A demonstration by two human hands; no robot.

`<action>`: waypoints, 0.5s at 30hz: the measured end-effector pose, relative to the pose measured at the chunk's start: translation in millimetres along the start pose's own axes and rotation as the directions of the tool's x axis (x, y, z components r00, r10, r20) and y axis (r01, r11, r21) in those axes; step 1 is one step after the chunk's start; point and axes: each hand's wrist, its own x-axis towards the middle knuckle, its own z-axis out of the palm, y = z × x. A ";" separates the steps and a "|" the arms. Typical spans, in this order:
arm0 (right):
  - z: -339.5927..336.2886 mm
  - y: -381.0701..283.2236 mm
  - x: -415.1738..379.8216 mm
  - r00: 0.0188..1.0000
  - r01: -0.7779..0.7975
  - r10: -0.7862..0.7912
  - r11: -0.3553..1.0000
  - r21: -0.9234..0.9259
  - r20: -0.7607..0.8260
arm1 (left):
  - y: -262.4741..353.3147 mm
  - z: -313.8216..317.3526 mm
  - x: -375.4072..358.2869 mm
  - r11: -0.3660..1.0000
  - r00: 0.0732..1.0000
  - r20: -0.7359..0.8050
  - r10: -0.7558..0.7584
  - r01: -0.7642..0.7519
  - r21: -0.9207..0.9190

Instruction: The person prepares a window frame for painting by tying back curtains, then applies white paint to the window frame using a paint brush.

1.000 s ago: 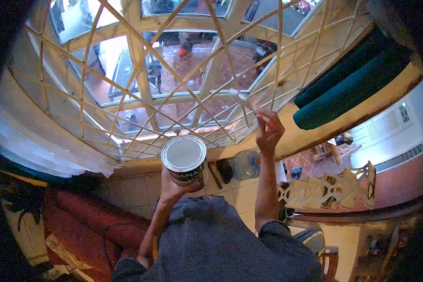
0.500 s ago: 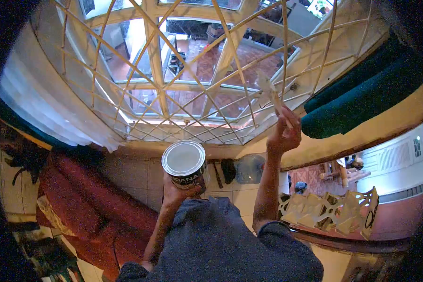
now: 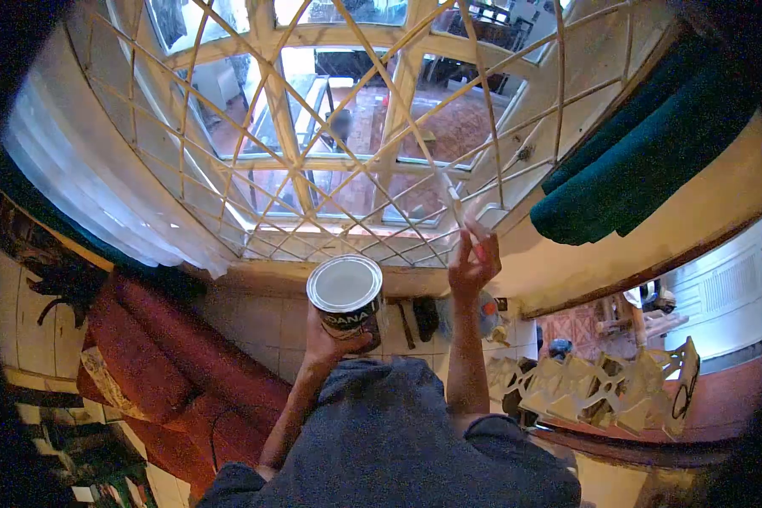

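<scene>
My left hand is wrapped round a dark-labelled paint can, held upright in front of my chest. The can has no lid on, and pale paint shows inside its silver rim. Higher and to the right, my right hand is closed on a paintbrush. Its bristle end points up and overlaps a bar of the cream diamond-pattern window grille. Behind the grille stands a wooden-framed window with several panes.
A white curtain hangs at left and a bunched green curtain at right. Below lies a dark red sofa. A clear plastic container stands on the tiled floor by the wall. A cut-out cream divider is at lower right.
My right hand has moved left and down with the paintbrush, from the grille's right side toward its lower middle. The view has shifted slightly; my left hand still holds the can.
</scene>
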 end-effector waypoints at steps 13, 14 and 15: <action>28.9 1.6 48.7 0.964 -0.125 0.181 0.955 0.270 -0.195 | 8.3 23.6 0.4 0.998 0.997 0.070 -0.033 0.030 0.046; 31.6 13.2 48.8 0.931 -0.245 0.312 0.918 0.311 -0.188 | 14.2 25.8 -0.9 0.999 0.997 0.068 -0.045 0.043 0.031; 31.7 22.6 53.9 0.940 -0.189 0.245 0.953 0.238 -0.236 | 20.2 27.6 -2.7 0.998 0.996 0.064 -0.057 0.056 0.016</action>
